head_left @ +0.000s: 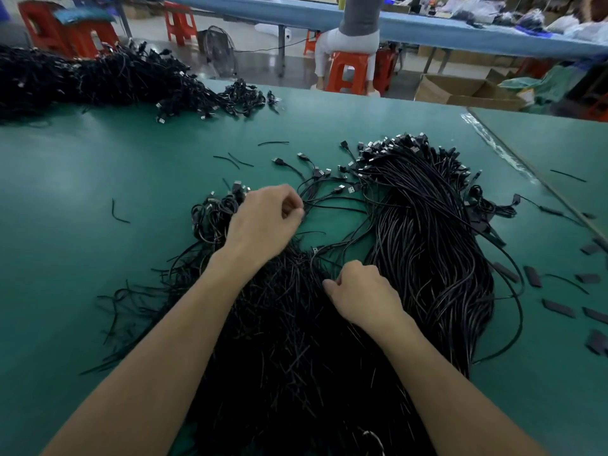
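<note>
A thin cable (335,199) was pinched at the curled fingertips of the left hand (263,222) just above the green table (82,179), its length trailing right towards a thick bundle (427,245). A clump of coils (210,215) lay just beside that hand, partly hidden under it. The right hand (362,292) was sunk knuckles-up in a pile (289,350) of thin black strands nearer the table's front edge, fingers curled; whether anything was grasped in them could not be told. The one container in view, an open cardboard box (460,90), was seen on the floor beyond the table's far edge, flaps spread, and nothing of its contents could be made out. The bundle of long black cables was laid out to the right of both hands, plugs fanned at its far end, with several loose plugs strayed into the gap between it and the left hand. Flat black sleeves (532,276) were scattered along the table's right side, well apart from the hands, and short offcuts (118,212) were strewn on the green to the left. A far larger heap (82,77) of cables was banked at the far left corner. Behind it, a person (358,24) was seated on a red stool (348,74) at a blue bench (460,31)
</note>
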The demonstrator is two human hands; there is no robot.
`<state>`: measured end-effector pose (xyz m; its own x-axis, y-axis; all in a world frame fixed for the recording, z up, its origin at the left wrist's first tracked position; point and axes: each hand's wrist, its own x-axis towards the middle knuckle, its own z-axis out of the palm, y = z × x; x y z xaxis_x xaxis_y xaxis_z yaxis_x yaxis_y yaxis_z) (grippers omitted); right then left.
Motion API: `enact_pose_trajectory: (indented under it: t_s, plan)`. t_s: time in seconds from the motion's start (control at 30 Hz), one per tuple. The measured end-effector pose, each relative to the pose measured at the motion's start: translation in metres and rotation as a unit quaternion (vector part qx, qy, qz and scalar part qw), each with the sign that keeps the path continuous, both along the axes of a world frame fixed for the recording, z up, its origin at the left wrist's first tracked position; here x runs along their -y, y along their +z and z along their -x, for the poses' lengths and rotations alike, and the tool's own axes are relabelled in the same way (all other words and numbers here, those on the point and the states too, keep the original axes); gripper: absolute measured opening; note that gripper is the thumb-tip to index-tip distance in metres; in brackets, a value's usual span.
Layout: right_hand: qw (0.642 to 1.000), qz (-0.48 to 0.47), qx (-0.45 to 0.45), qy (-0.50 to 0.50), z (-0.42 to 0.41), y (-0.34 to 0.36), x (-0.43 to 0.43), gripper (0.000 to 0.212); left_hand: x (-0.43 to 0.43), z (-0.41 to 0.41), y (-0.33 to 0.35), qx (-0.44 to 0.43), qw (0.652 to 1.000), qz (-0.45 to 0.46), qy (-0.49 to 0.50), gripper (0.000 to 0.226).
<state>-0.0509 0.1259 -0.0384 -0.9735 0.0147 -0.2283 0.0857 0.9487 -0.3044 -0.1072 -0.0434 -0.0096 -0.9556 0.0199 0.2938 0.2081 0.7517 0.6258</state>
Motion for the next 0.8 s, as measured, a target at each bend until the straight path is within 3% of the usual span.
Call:
enact_pose_trajectory:
  t_s: [0.13,0.23,0.33,0.47,0.57,0.7,0.8]
  plan:
    - [0.998,0.001,0.057,-0.024,0.012,0.003,0.002,0.037,-0.011,-0.007,-0.003,0.083,0.992,0.014,-0.095,0.007]
    - [0.997,-0.014,0.076,-0.024,0.017,0.005,0.006,0.035,-0.018,-0.009,-0.01,0.13,0.978,0.084,-0.143,0.015]
    - [0.996,0.019,0.086,-0.03,0.019,0.007,0.002,0.03,-0.018,-0.012,-0.018,0.154,0.967,0.139,-0.147,0.018]
    - [0.994,0.077,0.055,-0.044,0.019,0.017,-0.009,0.034,-0.015,-0.015,-0.021,0.182,0.965,0.133,-0.136,0.018]
    - [0.978,0.198,0.025,-0.053,0.016,0.024,-0.01,0.033,-0.016,-0.016,-0.018,0.188,0.963,0.142,-0.131,0.02]
    - [0.89,0.443,-0.001,-0.108,0.009,0.039,-0.012,0.014,-0.021,-0.019,-0.011,0.151,0.965,0.17,-0.129,0.042]
    - [0.884,0.453,-0.043,-0.108,0.005,0.046,-0.016,0.018,-0.026,-0.018,-0.007,0.132,0.965,0.181,-0.138,0.061]
